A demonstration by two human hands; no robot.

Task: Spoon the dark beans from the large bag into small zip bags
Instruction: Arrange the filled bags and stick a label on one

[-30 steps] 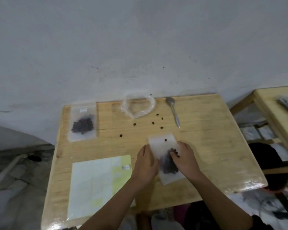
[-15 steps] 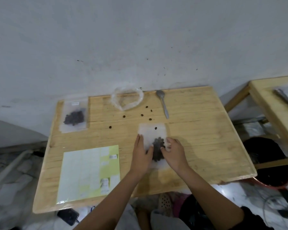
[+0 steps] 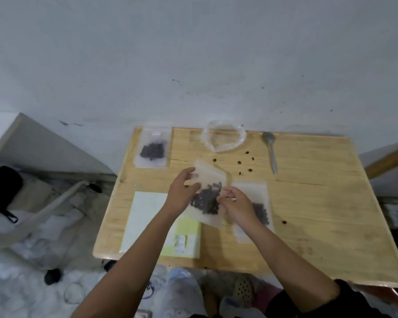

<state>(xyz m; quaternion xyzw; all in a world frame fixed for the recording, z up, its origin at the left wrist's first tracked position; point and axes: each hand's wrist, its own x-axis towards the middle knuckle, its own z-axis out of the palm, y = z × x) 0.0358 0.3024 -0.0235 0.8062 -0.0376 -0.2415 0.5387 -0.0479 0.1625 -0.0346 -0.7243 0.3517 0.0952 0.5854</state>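
Observation:
A small zip bag (image 3: 208,191) with dark beans is lifted above the wooden table (image 3: 308,203). My left hand (image 3: 182,191) pinches its left edge and my right hand (image 3: 237,205) grips its right edge. Another filled zip bag (image 3: 260,207) lies flat just right of my right hand. A third filled zip bag (image 3: 153,146) lies at the far left corner. The crumpled clear large bag (image 3: 223,138) sits at the far edge, with the metal spoon (image 3: 270,150) to its right. Several loose beans (image 3: 246,161) are scattered between them.
A pale sheet of white and yellow labels (image 3: 152,221) lies at the front left of the table. One stray bean (image 3: 284,222) lies right of the flat bag. A second wooden table's edge (image 3: 391,157) shows at far right. Clutter covers the floor at left.
Both hands have lifted a filled bag off the table and tilted it leftward; a second filled bag now lies uncovered beneath. The camera view shifted left.

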